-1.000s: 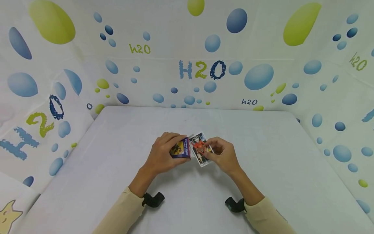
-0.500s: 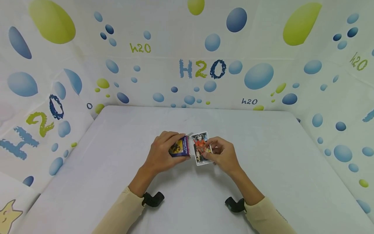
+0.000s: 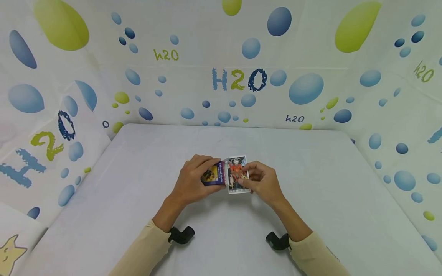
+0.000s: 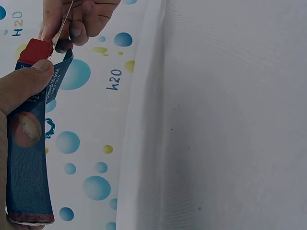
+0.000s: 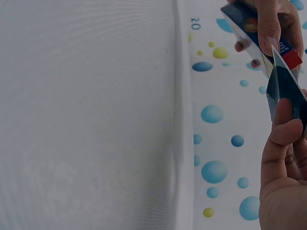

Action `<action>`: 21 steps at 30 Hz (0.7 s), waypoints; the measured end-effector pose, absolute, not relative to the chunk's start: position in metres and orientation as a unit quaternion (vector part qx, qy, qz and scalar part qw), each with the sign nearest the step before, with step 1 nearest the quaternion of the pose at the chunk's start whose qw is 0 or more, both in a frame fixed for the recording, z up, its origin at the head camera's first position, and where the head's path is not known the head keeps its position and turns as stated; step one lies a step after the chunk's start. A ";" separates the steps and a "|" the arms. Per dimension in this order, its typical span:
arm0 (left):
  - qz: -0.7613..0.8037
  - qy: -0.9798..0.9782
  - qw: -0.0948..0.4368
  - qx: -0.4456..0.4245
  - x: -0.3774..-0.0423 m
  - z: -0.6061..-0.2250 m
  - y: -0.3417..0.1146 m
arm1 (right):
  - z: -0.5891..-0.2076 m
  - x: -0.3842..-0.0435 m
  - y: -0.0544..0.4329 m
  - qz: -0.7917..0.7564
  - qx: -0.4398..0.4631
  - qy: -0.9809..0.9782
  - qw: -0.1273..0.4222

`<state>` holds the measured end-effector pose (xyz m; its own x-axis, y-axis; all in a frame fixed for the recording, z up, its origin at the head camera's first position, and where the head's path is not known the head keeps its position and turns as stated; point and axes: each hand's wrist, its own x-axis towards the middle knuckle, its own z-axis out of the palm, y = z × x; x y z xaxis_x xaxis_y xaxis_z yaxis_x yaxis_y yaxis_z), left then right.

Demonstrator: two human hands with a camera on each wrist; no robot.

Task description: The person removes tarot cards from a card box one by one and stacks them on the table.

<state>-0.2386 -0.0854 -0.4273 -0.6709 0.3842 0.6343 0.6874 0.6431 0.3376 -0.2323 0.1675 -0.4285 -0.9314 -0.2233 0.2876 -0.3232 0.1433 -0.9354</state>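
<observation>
My left hand (image 3: 189,180) grips a purple-blue tarot card box (image 3: 210,175), thumb along one long edge and fingers over the other. In the left wrist view the narrow blue side of the box (image 4: 29,153) shows, with a red part at its end and a blue flap (image 4: 60,76) standing out. Just right of the box, my right hand (image 3: 266,184) pinches a white-bordered tarot card (image 3: 236,186) with a red horned figure, thumb on its face. The card stands nearly upright beside the box's end. From the left wrist only its thin edge (image 4: 62,24) is seen.
Both hands are over the middle of a white-covered table (image 3: 293,153). Behind it hangs a white backdrop (image 3: 193,76) with blue and green drops and H2O lettering. Each wrist wears a small black camera, such as the left camera (image 3: 183,235).
The card in my right hand has turned from a tilt to nearly upright, moving slightly away from the box and then back close to its end. My left hand has stayed almost still.
</observation>
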 end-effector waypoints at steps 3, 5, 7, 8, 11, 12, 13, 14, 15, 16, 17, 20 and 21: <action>-0.288 -0.868 0.261 -0.310 -0.238 -0.427 -0.085 | -0.428 -0.232 0.168 0.629 0.186 -0.753 0.042; -0.288 -0.868 0.259 -0.310 -0.238 -0.427 -0.085 | -0.427 -0.232 0.168 0.629 0.188 -0.753 0.043; -0.288 -0.868 0.260 -0.310 -0.238 -0.427 -0.085 | -0.427 -0.232 0.168 0.628 0.188 -0.754 0.042; -0.288 -0.868 0.261 -0.310 -0.238 -0.427 -0.085 | -0.426 -0.232 0.168 0.628 0.189 -0.754 0.040; -0.291 -0.866 0.263 -0.310 -0.239 -0.427 -0.086 | -0.425 -0.233 0.168 0.629 0.190 -0.753 0.038; -0.292 -0.866 0.263 -0.310 -0.239 -0.426 -0.085 | -0.426 -0.234 0.168 0.630 0.189 -0.752 0.037; -0.293 -0.865 0.263 -0.310 -0.240 -0.426 -0.085 | -0.426 -0.235 0.169 0.631 0.188 -0.752 0.037; -0.294 -0.865 0.264 -0.310 -0.240 -0.425 -0.085 | -0.426 -0.236 0.169 0.632 0.187 -0.751 0.036; -0.294 -0.865 0.263 -0.310 -0.241 -0.425 -0.085 | -0.426 -0.237 0.170 0.633 0.186 -0.751 0.037; -0.295 -0.865 0.263 -0.308 -0.241 -0.425 -0.084 | -0.426 -0.238 0.170 0.633 0.184 -0.751 0.037; -0.294 -0.866 0.262 -0.307 -0.241 -0.425 -0.084 | -0.427 -0.238 0.171 0.633 0.182 -0.752 0.037; -0.292 -0.868 0.261 -0.304 -0.241 -0.425 -0.085 | -0.427 -0.239 0.172 0.624 0.178 -0.760 0.037; -0.292 -0.869 0.261 -0.303 -0.241 -0.426 -0.085 | -0.427 -0.239 0.172 0.622 0.175 -0.762 0.037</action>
<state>-0.2408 -0.0852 -0.4257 -0.6798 0.3742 0.6307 0.6794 0.6450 0.3497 -0.2391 0.1719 -0.4274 -0.9359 -0.2201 0.2749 -0.3134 0.1648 -0.9352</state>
